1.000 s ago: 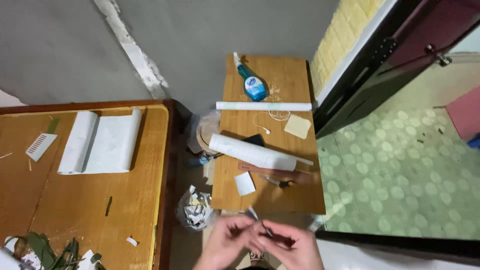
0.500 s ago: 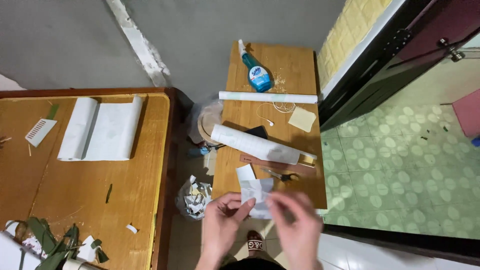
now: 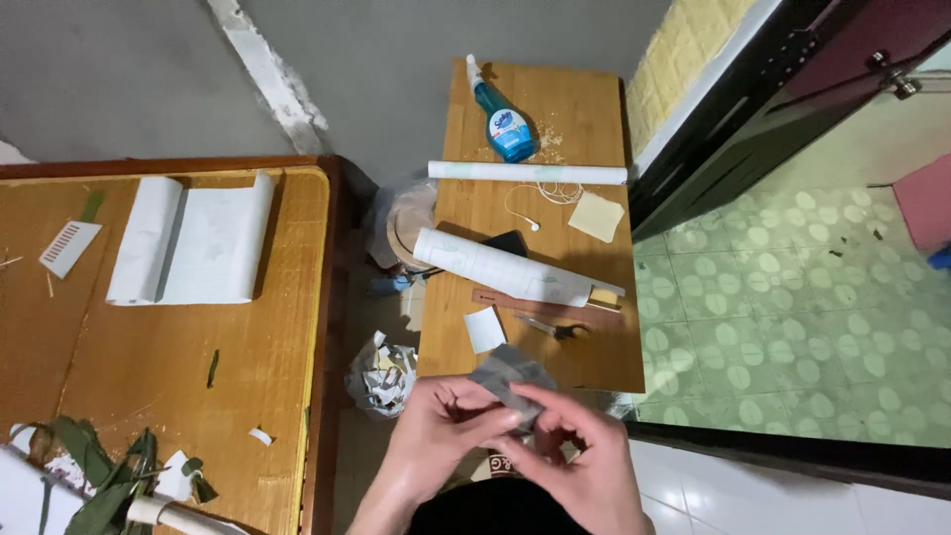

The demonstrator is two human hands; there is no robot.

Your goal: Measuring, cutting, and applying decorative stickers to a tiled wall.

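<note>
Above the narrow wooden table (image 3: pixel 594 357) at lower centre, left hand (image 3: pixel 441 431) and right hand (image 3: pixel 575 451) pinch a grey paper piece (image 3: pixel 507 376), its long axis running upper-left to lower-right.

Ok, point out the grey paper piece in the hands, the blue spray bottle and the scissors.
grey paper piece (image 3: pixel 507 374), head view, on its flat upper face.
blue spray bottle (image 3: pixel 505 127), head view, on its body.
scissors (image 3: pixel 551 327), head view, near the handles.

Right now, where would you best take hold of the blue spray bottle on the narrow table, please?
Probably by its waist, just below the white nozzle, coming from above: the blue spray bottle lies flat on the narrow table, nozzle toward the far edge, with bare wood on both sides.
</note>
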